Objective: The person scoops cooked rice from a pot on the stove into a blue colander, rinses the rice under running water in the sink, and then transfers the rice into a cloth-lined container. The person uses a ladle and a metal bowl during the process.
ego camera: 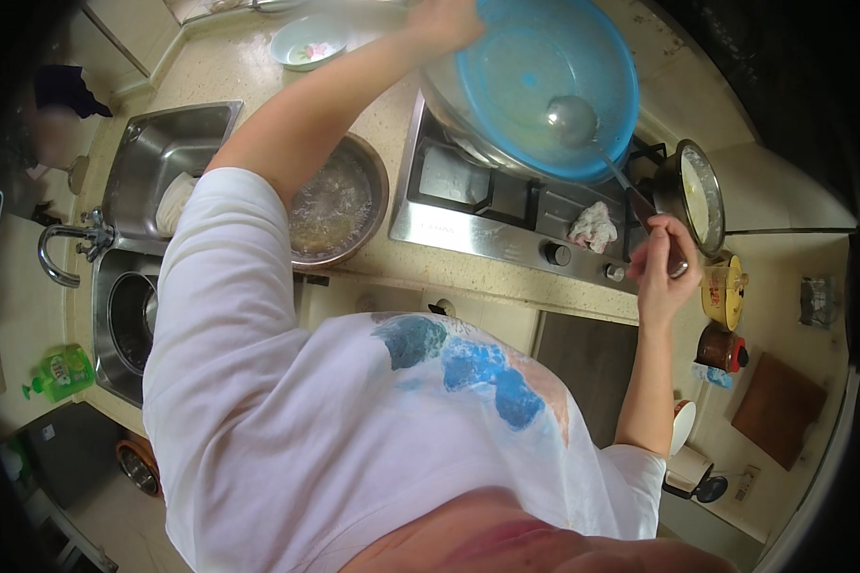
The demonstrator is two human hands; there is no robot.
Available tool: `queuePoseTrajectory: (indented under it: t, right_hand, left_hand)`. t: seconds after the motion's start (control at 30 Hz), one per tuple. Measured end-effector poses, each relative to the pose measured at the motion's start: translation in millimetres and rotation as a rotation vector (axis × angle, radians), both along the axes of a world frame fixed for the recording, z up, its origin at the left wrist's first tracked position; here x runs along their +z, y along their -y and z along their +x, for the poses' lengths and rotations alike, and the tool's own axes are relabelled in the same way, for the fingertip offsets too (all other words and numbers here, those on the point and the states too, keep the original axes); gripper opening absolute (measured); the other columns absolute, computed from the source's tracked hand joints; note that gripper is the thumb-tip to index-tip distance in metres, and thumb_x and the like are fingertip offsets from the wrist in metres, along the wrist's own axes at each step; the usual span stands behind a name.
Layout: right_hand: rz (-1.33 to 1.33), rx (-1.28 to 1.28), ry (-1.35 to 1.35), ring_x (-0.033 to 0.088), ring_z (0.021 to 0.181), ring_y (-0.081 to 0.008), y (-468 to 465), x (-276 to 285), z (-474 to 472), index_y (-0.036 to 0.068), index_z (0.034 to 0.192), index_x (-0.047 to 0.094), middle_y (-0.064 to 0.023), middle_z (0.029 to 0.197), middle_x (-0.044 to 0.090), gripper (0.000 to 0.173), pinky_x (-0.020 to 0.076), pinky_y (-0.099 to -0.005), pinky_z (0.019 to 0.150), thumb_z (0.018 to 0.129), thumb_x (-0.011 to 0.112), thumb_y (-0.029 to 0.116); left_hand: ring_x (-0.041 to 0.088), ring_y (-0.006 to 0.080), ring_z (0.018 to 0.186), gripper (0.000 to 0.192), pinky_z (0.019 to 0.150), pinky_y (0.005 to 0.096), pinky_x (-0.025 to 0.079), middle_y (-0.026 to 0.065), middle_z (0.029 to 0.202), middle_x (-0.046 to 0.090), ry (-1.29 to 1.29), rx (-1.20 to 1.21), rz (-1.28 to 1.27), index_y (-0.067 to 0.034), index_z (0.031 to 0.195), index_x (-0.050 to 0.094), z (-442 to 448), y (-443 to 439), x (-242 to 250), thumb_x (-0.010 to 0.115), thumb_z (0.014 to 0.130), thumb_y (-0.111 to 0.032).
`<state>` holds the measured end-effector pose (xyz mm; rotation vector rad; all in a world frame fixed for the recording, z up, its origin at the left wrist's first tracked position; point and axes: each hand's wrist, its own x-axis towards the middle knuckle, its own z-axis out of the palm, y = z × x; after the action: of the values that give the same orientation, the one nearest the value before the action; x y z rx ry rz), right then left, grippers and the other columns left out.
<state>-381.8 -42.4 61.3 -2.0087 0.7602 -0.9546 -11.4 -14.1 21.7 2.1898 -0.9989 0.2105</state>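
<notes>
My left hand (pixel 448 25), blurred and cut by the top edge, grips the left rim of a translucent blue plastic basin (pixel 530 43). The basin is tilted over a large metal vessel (pixel 448 118) on the gas stove (pixel 437 223). My right hand (pixel 668 261) is closed around the dark handle of a metal ladle (pixel 572 122). The ladle's bowl lies inside the basin, and its shaft crosses the basin's lower right rim. A crumpled white cloth (pixel 593 228) lies on the stove, left of my right hand.
A round metal basin of bubbly liquid (pixel 337 204) stands left of the stove. Behind it is a pale green bowl (pixel 309 43). A pot with whitish contents (pixel 696 197) and a yellow container (pixel 724 294) stand at right. A double sink (pixel 168 147) with faucet (pixel 64 247) is at left.
</notes>
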Motion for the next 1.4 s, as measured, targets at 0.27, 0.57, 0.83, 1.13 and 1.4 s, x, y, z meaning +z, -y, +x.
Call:
queuePoseTrajectory:
  t: [0.27,0.57,0.83,1.13,1.4]
  right_hand:
    - [0.788,-0.184,0.416,0.038,0.04,-0.0071,36.1,13.8,-3.6,0.003,0.098,0.053,-0.0031,0.057,0.047,0.02,0.0259,-0.0161,0.032,0.087,0.052,0.02]
    - [0.757,0.06,0.385,0.033,0.039,-0.0042,14.1,82.2,-1.8,0.006,0.098,0.053,-0.0004,0.056,0.042,0.017,0.0233,-0.0151,0.029,0.09,0.05,0.021]
    - [0.882,0.122,0.325,0.03,0.035,-0.0036,-39.5,80.4,16.6,0.008,0.098,0.051,0.0017,0.052,0.039,0.017,0.0217,-0.0151,0.028,0.091,0.047,0.023]
    - [0.456,0.473,-0.012,0.046,0.041,-0.0085,-105.6,-6.7,53.9,0.001,0.091,0.06,-0.0033,0.056,0.052,0.012,0.033,-0.0216,0.035,0.086,0.05,0.006]
    - [-0.649,0.753,-0.123,0.051,0.046,-0.0135,-91.3,37.0,-2.9,0.003,0.085,0.062,-0.0038,0.059,0.055,0.015,0.0395,-0.0249,0.04,0.069,0.065,0.002]
  left_hand:
    - [0.062,0.0391,0.087,0.018,0.075,0.0468,0.05,0.0245,0.089,0.063,-0.009,0.015,0.004,-0.001,0.089,0.06,3.7,0.3,1.6,0.05,0.079,-0.012]
    - [0.06,0.04,0.088,0.021,0.075,0.0472,0.048,0.022,0.091,0.062,-0.003,-0.172,-0.179,-0.001,0.089,0.057,25.8,6.6,-26.3,0.054,0.079,-0.02]
    - [0.059,0.0386,0.092,0.025,0.076,0.0472,0.048,0.022,0.095,0.061,-0.038,-0.134,-0.103,-0.002,0.092,0.056,34.1,9.1,-29.2,0.058,0.077,-0.021]
    - [0.06,0.0383,0.092,0.027,0.077,0.0466,0.048,0.0222,0.096,0.062,-0.081,-0.117,-0.095,-0.002,0.095,0.057,27.8,6.9,-27.2,0.06,0.077,-0.022]
    - [0.059,0.0378,0.093,0.029,0.077,0.0456,0.048,0.023,0.096,0.061,-0.094,-0.128,-0.097,-0.002,0.096,0.056,25.6,2.5,-24.3,0.061,0.077,-0.023]
